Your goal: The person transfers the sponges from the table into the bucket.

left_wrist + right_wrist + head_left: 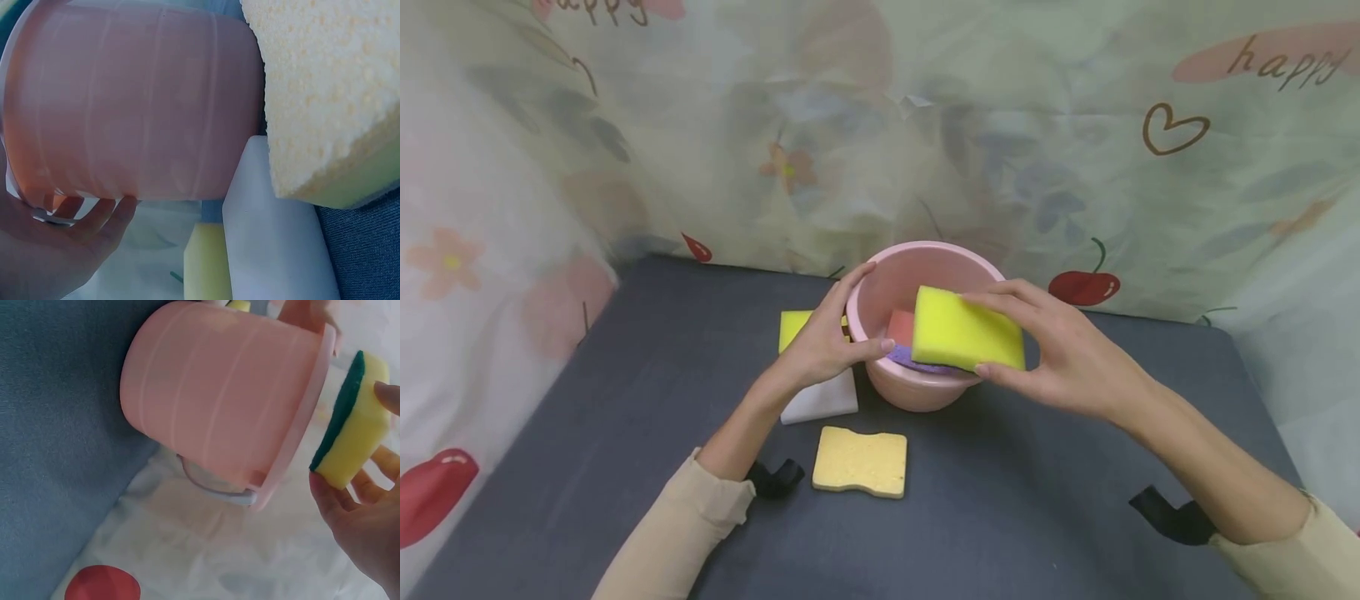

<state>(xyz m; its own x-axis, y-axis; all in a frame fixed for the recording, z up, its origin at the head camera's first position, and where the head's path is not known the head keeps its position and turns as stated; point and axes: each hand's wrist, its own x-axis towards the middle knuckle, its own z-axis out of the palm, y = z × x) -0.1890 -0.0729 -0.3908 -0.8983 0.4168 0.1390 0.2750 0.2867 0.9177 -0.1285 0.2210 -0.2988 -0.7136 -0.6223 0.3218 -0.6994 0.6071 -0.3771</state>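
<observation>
A pink bucket (pixel 925 387) stands at the back middle of a dark grey table (pixel 625 467). My left hand (pixel 842 327) grips its left rim, with the thumb across the front edge. My right hand (pixel 1032 340) pinches a yellow sponge (pixel 964 329) between thumb and fingers, just above the bucket's front rim. The right wrist view shows this sponge (pixel 356 428) has a dark green scouring side facing the bucket (pixel 219 394). Inside the bucket lie a red sponge (pixel 901 327) and a purple sponge (pixel 916 360).
Left of the bucket a yellow sponge (pixel 793 325) and a white sponge (pixel 822 400) lie on the table, partly hidden by my left hand. A pale yellow wavy sponge (pixel 860 461) lies nearer me. A patterned curtain (pixel 1075 150) closes off the back and sides.
</observation>
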